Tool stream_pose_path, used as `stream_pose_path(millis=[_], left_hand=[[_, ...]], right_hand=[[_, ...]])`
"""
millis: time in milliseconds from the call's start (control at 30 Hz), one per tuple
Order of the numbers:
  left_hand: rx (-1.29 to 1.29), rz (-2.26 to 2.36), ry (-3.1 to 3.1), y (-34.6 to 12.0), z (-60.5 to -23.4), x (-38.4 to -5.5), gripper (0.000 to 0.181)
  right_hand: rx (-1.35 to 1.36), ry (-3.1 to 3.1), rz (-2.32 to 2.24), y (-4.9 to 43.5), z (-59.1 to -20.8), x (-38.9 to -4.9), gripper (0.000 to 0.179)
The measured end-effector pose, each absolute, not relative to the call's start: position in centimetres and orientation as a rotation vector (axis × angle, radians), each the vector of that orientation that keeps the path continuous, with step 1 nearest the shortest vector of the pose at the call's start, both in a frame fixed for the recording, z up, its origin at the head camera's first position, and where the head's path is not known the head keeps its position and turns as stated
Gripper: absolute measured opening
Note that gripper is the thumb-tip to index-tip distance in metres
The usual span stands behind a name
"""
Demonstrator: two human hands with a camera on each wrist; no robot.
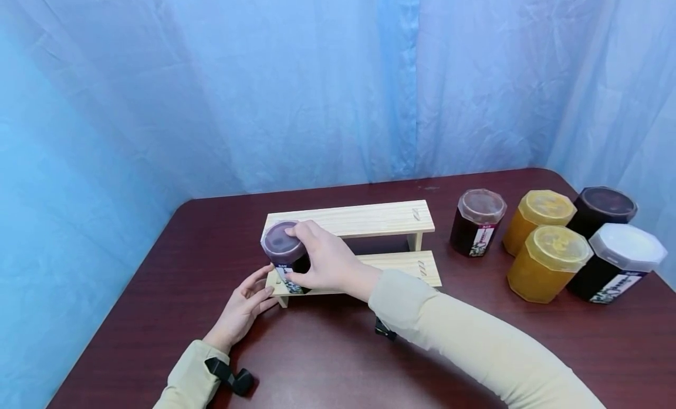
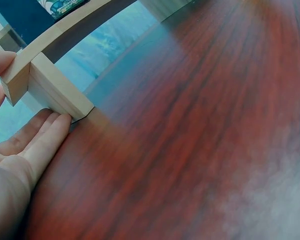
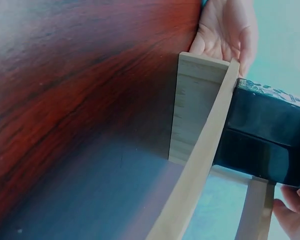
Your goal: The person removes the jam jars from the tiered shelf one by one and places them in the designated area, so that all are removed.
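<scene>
My right hand (image 1: 330, 253) grips a dark jar (image 1: 286, 244) with a clear lid and a printed label, fingers and thumb around its sides. The jar stands at the left end of the lower step of a two-tier wooden rack (image 1: 391, 262); its dark side (image 3: 260, 130) meets the board in the right wrist view. At that same end, my left hand (image 1: 240, 315) touches the rack with fairly straight fingers. Up close in the left wrist view, its fingertips rest against the rack's leg (image 2: 60, 87) and the board's end.
On the right of the dark red table (image 1: 317, 356) stand a dark jar (image 1: 477, 224), two yellow jars (image 1: 546, 265) and, behind them, a dark jar (image 1: 602, 209) and a white-lidded dark jar (image 1: 620, 262). Blue curtains (image 1: 317, 92) hang behind and at the sides.
</scene>
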State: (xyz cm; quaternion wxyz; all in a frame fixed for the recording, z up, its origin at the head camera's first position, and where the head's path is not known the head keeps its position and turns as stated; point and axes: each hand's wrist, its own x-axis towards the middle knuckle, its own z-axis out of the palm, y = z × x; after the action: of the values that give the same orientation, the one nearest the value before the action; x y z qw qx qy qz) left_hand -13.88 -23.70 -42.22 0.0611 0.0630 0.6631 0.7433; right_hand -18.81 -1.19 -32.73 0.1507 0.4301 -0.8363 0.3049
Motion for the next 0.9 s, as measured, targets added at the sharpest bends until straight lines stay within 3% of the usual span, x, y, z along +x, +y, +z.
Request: stream_pose_path(millis=[900], left_hand=[[0.134, 2.243, 2.023, -23.7, -42.3, -14.1, 0.058]], right_hand=[[1.227, -2.203, 1.009, 3.8, -34.0, -16.9, 0.07]])
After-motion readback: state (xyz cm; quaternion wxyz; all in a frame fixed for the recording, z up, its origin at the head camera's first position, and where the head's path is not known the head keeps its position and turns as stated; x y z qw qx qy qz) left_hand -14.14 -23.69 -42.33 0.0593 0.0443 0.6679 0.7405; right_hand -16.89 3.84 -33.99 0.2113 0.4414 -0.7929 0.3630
